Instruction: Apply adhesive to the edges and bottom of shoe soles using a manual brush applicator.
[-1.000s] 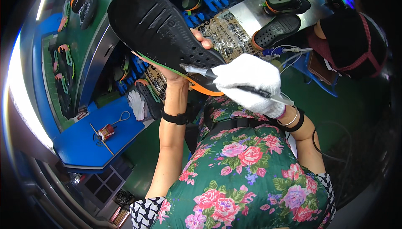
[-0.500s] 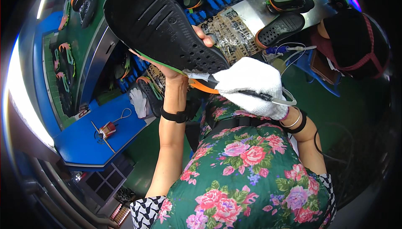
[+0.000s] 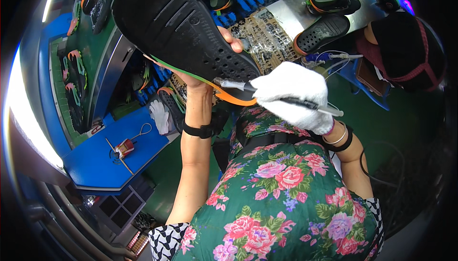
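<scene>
A large black shoe sole (image 3: 176,27) with slots and rows of small holes is tilted up before me, its green and orange rim toward my body. My bare left hand (image 3: 192,79) grips it from underneath, with fingertips showing past the far edge. In a white knit glove, my right hand (image 3: 293,94) is closed round a pen-like tool (image 3: 234,85), dark with a pale, translucent front end. That end lies at the sole's near edge, beside the orange rim; whether it touches is hard to tell. A pale tube comes off the tool's rear.
Beyond the sole, a taped cardboard sheet (image 3: 267,37) lies near a metal ledge carrying another black sole (image 3: 322,33) and a shoe (image 3: 334,2). A blue table (image 3: 100,163) at left bears a white glove (image 3: 160,116). Another person (image 3: 405,46) is at right. Shoes line the green conveyor (image 3: 102,37).
My right hand and the tool have moved slightly right, the tip shifting a little along the sole's near edge. The sole has edged slightly left. My left hand keeps its grip.
</scene>
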### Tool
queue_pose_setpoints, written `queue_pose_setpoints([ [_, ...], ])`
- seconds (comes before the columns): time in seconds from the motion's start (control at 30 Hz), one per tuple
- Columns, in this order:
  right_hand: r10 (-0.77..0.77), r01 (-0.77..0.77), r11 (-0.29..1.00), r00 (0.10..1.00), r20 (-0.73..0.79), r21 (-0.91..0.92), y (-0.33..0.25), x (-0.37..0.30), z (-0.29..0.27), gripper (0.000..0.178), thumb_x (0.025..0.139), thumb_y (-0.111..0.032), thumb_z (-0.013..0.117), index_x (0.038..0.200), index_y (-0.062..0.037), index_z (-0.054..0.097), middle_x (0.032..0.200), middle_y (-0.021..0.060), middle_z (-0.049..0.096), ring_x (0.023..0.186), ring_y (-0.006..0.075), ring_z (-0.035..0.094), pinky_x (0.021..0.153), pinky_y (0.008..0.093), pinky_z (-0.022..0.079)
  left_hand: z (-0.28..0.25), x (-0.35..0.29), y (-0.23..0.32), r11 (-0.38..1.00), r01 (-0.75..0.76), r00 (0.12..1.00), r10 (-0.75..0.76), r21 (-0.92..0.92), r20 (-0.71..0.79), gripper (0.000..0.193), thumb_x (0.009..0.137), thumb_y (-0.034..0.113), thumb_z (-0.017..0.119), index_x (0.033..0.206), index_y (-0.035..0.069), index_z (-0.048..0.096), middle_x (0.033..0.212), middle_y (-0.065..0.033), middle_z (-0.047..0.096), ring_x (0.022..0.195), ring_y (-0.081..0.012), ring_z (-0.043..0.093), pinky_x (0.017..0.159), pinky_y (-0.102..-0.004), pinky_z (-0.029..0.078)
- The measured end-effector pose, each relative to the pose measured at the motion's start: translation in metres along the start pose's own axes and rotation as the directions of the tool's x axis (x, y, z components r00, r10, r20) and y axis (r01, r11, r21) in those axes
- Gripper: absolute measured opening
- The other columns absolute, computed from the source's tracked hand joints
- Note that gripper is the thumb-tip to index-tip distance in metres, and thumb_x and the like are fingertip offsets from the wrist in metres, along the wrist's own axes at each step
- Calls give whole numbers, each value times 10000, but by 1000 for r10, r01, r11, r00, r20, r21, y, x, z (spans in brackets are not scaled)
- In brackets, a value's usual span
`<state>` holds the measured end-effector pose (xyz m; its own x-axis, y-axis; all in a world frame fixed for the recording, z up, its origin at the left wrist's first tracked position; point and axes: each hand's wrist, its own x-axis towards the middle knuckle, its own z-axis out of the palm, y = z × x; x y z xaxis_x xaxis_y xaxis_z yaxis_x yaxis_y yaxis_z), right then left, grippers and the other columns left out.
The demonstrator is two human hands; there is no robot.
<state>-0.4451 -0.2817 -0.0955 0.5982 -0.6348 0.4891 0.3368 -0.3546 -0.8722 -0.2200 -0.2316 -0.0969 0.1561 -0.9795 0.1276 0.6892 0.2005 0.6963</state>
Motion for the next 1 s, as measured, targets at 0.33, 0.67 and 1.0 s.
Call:
queue_pose_setpoints([
  [0.33,-49,49,998,999,6,-46,-2,0,-1,188,721,12,841,891,-44,783,920,127,772,799,259,733,716,342,574,-2,6,5,994,-1,1000,-2,106,26,949,864,845,484,1080,-68,630,991,-151,644,910,-286,673,881,-436,501],
  [0.67,-3,3,1000,1000,11,-30,-2,4,-4,197,711,-4,848,894,-43,784,915,126,771,784,244,727,713,342,572,-3,17,9,997,-6,996,-1,78,86,941,849,835,523,1081,-71,620,965,-149,642,912,-281,677,918,-435,493],
  [1.0,-13,13,1000,1000,23,-8,2,5,-10,246,733,-13,839,968,-48,778,945,94,770,795,247,721,715,342,578,4,27,14,994,-30,996,21,104,90,839,889,750,553,1063,-67,629,954,-140,658,904,-282,695,909,-418,494],
])
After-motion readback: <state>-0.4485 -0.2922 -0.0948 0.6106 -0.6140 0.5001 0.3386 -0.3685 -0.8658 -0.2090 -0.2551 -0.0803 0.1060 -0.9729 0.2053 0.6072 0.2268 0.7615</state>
